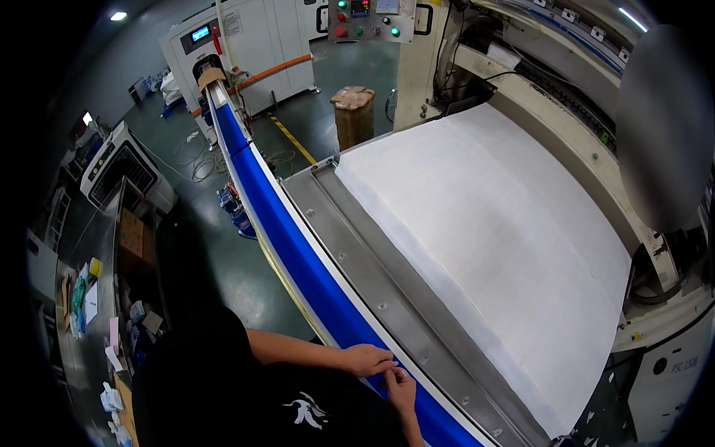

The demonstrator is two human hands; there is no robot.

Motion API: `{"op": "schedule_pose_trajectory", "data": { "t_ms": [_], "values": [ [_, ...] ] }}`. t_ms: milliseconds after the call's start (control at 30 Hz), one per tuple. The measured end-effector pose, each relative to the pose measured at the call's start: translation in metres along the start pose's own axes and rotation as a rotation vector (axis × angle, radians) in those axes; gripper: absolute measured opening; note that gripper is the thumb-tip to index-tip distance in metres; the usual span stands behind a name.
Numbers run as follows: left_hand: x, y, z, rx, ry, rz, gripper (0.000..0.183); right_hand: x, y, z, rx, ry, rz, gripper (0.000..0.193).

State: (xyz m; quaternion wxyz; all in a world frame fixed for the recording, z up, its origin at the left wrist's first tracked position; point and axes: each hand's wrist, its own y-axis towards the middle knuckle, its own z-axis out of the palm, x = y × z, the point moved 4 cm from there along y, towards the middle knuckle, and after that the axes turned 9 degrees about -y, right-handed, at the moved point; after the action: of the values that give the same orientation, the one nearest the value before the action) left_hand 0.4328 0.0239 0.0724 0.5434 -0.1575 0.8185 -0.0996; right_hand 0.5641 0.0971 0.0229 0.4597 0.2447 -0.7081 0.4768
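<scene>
Over the near part of a blue conveyor belt [298, 261], my two hands meet with fingertips close together. My left hand [367, 360] reaches in from the left, its fingers curled in a pinch. Just below and to its right, my right hand [401, 389] is also closed, thumb against fingers. Whatever they may hold is too small or hidden to make out. Right of the belt runs a grey metal ledge [372, 276], and beyond it a wide white sheet stack [484, 223] lies flat on the machine bed, apart from both hands.
A control panel [372, 21] with lit buttons hangs at the back. Behind the ledge stands a brown carton [353, 115]. A white cabinet machine [253, 52] is at the belt's far end. An air cooler [123, 171] and a cluttered workbench [100, 328] stand left.
</scene>
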Motion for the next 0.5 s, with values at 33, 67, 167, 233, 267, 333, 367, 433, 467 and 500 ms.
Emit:
{"op": "schedule_pose_trajectory", "data": {
  "t_ms": [33,67,167,233,267,333,367,433,467,500],
  "values": [
    [0.001,0.0,0.001,0.003,-0.002,0.006,0.033,0.004,-0.002,-0.001,0.011,0.007,0.006,0.02],
    [0.001,0.001,0.002,0.002,-0.005,0.017,0.033,0.006,-0.003,-0.001,0.022,0.014,0.013,0.02],
    [0.002,0.002,0.004,0.004,-0.02,0.049,0.033,0.004,-0.003,-0.003,0.04,0.015,-0.005,0.02],
    [0.003,0.002,0.005,0.009,-0.037,0.068,0.032,0.007,-0.003,-0.003,0.038,0.033,-0.009,0.02],
    [0.005,0.002,0.005,0.009,-0.046,0.066,0.032,0.01,-0.003,-0.002,0.038,0.043,-0.012,0.02],
    [0.008,0.002,0.006,0.009,-0.067,0.063,0.032,0.013,-0.003,-0.001,0.043,0.05,-0.006,0.019],
    [0.009,0.002,0.005,0.007,-0.076,0.071,0.032,0.014,-0.002,0.0,0.045,0.052,-0.003,0.019],
    [0.009,0.002,-0.001,0.0,-0.091,0.086,0.032,0.007,0.004,0.0,0.054,0.017,-0.005,0.02],
    [0.009,0.002,-0.004,-0.002,-0.095,0.086,0.031,0.006,0.008,0.0,0.059,0.0,-0.008,0.021],
    [0.01,0.003,-0.009,-0.004,-0.097,0.085,0.031,0.005,0.011,0.0,0.053,-0.006,-0.004,0.022]
  ]
}}
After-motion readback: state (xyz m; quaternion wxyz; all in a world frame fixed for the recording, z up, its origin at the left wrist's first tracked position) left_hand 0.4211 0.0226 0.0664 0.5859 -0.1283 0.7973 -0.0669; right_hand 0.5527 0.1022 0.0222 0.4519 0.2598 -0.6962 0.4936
